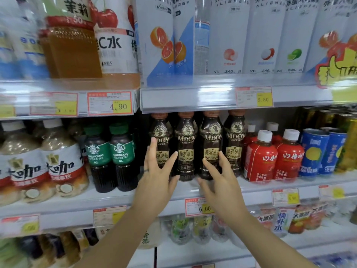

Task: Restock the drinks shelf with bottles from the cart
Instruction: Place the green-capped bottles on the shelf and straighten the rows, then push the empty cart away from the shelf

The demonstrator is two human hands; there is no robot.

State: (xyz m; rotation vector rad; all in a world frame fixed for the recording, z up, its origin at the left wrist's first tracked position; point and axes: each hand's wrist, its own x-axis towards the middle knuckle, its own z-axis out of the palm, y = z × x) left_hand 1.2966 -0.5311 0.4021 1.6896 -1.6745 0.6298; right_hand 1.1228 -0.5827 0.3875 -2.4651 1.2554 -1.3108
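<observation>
Several dark MDOY coffee bottles (186, 146) with brown caps stand in a row on the middle shelf (257, 183). My left hand (157, 171) is spread with straight fingers in front of the leftmost bottle (161, 132) and the second one. My right hand (218, 178) reaches with straight fingers toward the third bottle (211, 140) and the fourth bottle (234, 140). Neither hand grips a bottle; whether the fingertips touch the labels I cannot tell. The cart is not in view.
Green-capped Americano bottles (108, 155) stand left of the coffee row, red tea bottles (260, 157) and blue cans (316, 151) to its right. Tall white drink bottles (228, 35) fill the upper shelf. More bottles (181, 229) sit on the lower shelf. Price tags (199, 206) line the shelf edges.
</observation>
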